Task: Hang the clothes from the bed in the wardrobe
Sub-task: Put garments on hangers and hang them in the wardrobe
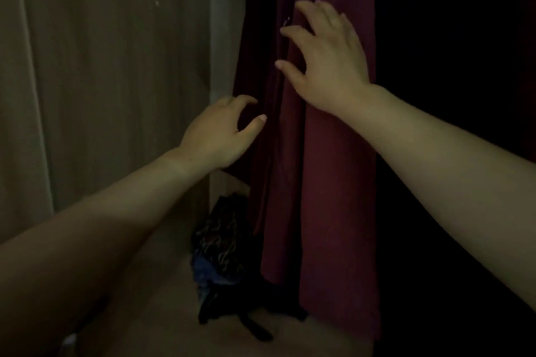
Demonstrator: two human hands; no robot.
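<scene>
1. Two bare hands reach forward into a dim wardrobe (452, 46), both arms uncovered to the edge of the view.
2. One long maroon garment (333, 211) hangs inside the wardrobe in upright folds. It runs from the top of the view down to just above the wardrobe floor (174, 298).
3. Right hand (327, 66): it is raised in front of the garment's upper part, fingers (293, 32) spread and lightly bent, released and holding nothing. Whether the fingertips touch the cloth I cannot tell.
4. Left hand (220, 133): it sits lower, at the garment's left edge, with thumb and forefinger curved apart around a gap. The fingers are released, with no cloth between them.
5. A small bright metal glint (286, 22) shows on the garment just beside the right forefinger; what it is cannot be made out.
6. A pale wooden panel (101, 81) stands to the left of the garment.
7. On the wardrobe floor, below the left hand and beside the garment's hem, lies a heap of dark clothes (220, 243), with some blue cloth showing at its lower left.
</scene>
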